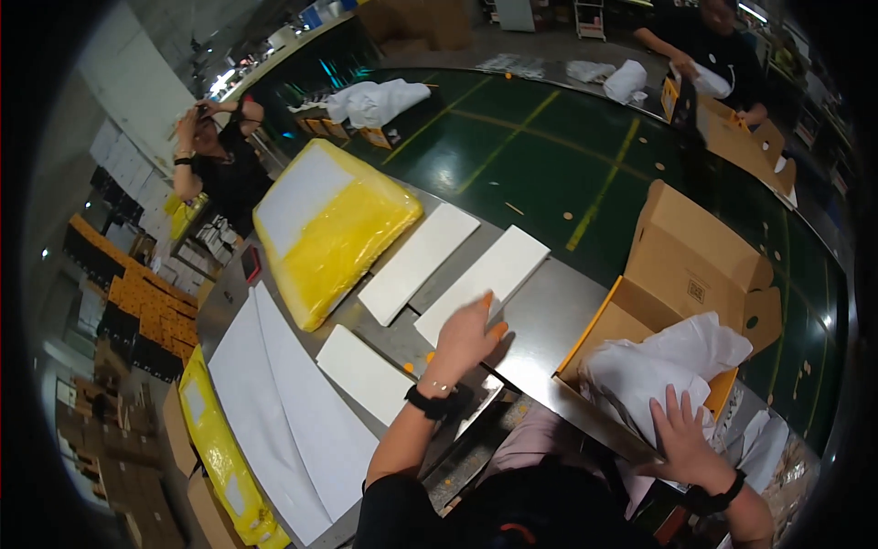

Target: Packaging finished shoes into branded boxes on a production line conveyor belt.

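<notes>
While your left hand (466, 339) lies flat and open on the metal table (540, 316), its fingers spread and gripping nothing, the fingertips (487, 300) touch the near end of a long white card (485, 282). You wear orange tips on some of those fingers and a dark band at the wrist.

Your right hand (684, 439) is also open, fingers fanned out, pressing down on the crumpled white tissue paper (663, 361) that fills the open cardboard box (686, 265) at the table's right edge. That box has a yellow inner lining, and its lid flap stands up behind the paper; what sits beneath the paper is hidden.

Largest on the table is a pile of big white sheets (283, 403) to your left, then a bulky yellow plastic-wrapped pack (334, 229) further back. A second white card (419, 261) lies just beside the one you touch, parallel to it, and a third (366, 373) lies nearer to you, by your left forearm.

Across the green floor, another person (718, 46) handles a similar box (745, 137), and a third person (219, 146) stands at the far left.
</notes>
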Motion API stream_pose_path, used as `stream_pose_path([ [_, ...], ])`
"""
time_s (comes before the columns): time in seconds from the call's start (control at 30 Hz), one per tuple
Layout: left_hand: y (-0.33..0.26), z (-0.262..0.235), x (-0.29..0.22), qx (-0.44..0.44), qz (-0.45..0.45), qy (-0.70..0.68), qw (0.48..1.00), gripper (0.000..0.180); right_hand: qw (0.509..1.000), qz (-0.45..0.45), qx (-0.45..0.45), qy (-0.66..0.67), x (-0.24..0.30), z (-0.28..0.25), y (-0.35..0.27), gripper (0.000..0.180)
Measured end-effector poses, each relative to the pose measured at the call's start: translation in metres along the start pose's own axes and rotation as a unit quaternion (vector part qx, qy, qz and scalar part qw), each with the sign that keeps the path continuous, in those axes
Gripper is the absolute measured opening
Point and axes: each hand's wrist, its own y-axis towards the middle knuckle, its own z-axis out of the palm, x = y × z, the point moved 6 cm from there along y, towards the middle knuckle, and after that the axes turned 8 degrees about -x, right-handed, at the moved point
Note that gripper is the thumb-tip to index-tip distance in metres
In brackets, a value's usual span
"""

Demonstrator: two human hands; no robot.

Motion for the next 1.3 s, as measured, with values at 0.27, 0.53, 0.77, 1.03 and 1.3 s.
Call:
stream_pose_path([
  [0.27,-0.003,0.038,0.051,0.019,-0.003,0.206,0.978,0.028,0.993,0.097,0.034,0.06,-0.025,-0.001,0.047,0.134],
  [0.53,0.0,0.04,0.053,0.026,-0.004,0.226,0.974,0.024,0.993,-0.036,0.005,0.113,-0.022,-0.003,0.065,0.115],
  [0.77,0.006,0.019,0.044,0.065,0.002,0.182,0.981,0.016,0.996,-0.071,-0.043,0.044,-0.011,-0.013,0.021,0.091],
  [1.03,0.033,-0.019,-0.084,-0.07,0.091,-0.041,0.993,0.033,0.897,0.212,-0.385,0.047,-0.088,-0.058,-0.124,0.079],
  [1.3,-0.024,0.089,-0.2,0.174,0.432,-0.034,0.884,0.033,0.845,0.385,-0.367,0.05,-0.222,0.062,-0.265,0.072],
])
